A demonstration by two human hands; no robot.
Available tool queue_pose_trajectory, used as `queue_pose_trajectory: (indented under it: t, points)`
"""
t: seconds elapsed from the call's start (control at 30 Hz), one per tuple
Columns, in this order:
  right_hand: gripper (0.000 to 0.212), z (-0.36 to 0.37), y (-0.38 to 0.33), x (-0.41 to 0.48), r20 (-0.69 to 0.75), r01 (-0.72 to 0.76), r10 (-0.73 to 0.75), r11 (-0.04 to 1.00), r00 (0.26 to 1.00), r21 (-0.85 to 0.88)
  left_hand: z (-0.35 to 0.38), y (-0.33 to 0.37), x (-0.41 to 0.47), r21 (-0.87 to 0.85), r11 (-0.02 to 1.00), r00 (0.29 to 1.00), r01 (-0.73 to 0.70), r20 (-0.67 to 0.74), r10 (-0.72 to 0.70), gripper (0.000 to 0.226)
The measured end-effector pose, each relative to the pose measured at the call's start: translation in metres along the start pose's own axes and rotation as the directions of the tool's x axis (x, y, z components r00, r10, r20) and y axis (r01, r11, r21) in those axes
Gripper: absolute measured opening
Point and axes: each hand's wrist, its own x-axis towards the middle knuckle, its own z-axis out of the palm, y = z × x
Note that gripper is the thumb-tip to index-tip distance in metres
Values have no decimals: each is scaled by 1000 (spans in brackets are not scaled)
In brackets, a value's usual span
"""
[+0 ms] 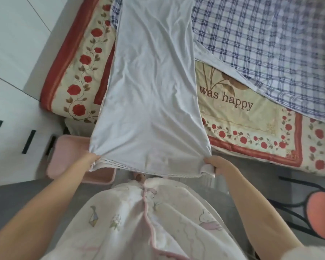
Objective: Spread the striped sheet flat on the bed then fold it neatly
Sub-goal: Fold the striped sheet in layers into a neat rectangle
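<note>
The sheet (152, 87) shows its pale grey-white side and lies as a long narrow strip, folded in several layers, running from the far end of the bed toward me. Its near end hangs off the bed's edge, stretched taut between my hands. My left hand (91, 158) grips the near left corner, where the stacked layer edges show. My right hand (214, 163) pinches the near right corner, with a bunch of fabric in its fingers. No stripes are visible on the side facing me.
A floral quilt (242, 119) with red roses and the words "was happy" covers the bed. A blue checked cloth (270, 44) lies at the right. A pink stool (68, 158) stands by my left hand; white drawers (11, 139) at left, a black-framed chair (317, 212) at right.
</note>
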Motion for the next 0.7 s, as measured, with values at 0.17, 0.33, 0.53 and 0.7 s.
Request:
queue_pose_trajectory:
  t: [0.17, 0.33, 0.53, 0.7]
  points:
    - [29, 27, -11, -11, -167, 85, -90, 996, 982, -38, 8, 1, 8, -163, 987, 996, 6, -91, -21, 21]
    - [64, 36, -21, -37, -129, 45, -51, 998, 990, -45, 27, 14, -13, -198, 968, 979, -152, -164, 120, 49]
    - [72, 19, -33, -22, 89, -120, 141, 970, 986, -211, 15, 30, 12, 167, 978, 957, 126, 239, -164, 66]
    - [45, 10, -54, -6, 68, -169, 177, 979, 982, -115, 18, 70, 20, -103, 961, 953, 257, 193, -235, 23]
